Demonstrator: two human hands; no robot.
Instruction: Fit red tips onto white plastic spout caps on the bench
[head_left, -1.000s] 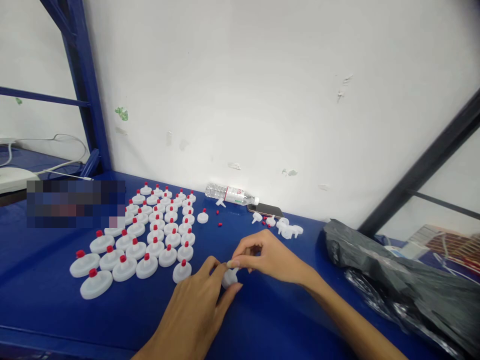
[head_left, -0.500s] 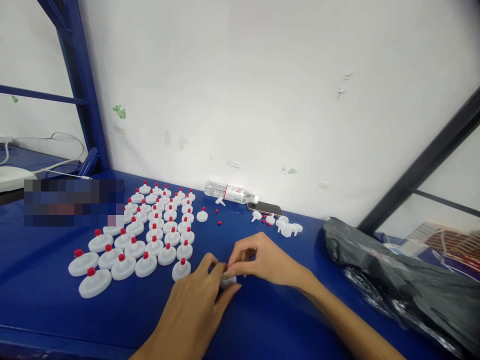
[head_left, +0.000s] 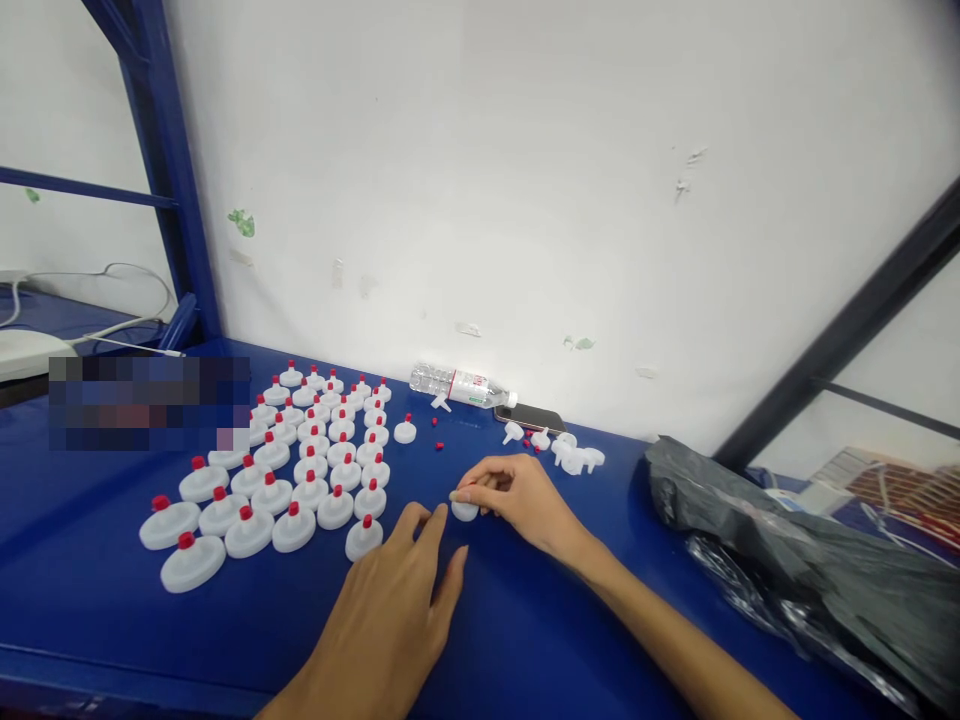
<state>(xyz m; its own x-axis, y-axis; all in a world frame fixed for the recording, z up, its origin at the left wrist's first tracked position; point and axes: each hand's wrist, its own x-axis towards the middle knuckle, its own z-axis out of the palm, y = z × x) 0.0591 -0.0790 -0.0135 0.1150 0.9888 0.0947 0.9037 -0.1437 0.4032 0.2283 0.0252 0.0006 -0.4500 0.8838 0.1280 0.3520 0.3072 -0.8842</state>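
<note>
Between the thumb and fingers of my right hand [head_left: 517,495] is a white round cap [head_left: 465,511], its red tip mostly covered by the fingers. My left hand [head_left: 397,590] rests just to the left with thumb and fingers apart and nothing between them. Beside its fingers stands a white cap with a red tip [head_left: 364,540], the nearest of several rows of such caps [head_left: 293,528] on the left of the blue table [head_left: 510,640]. One more red-tipped cap [head_left: 405,431] stands apart behind my hands.
A water bottle [head_left: 469,387] and a phone [head_left: 532,416] lie along the wall. Loose white caps [head_left: 574,460] and small red tips [head_left: 439,446] lie before them. A dark plastic bag [head_left: 787,540] covers the right side. A blue frame post [head_left: 176,160] rises at left.
My right hand has lifted the white cap slightly up and away from my left hand. My left hand has let go, its thumb and fingers now spread.
</note>
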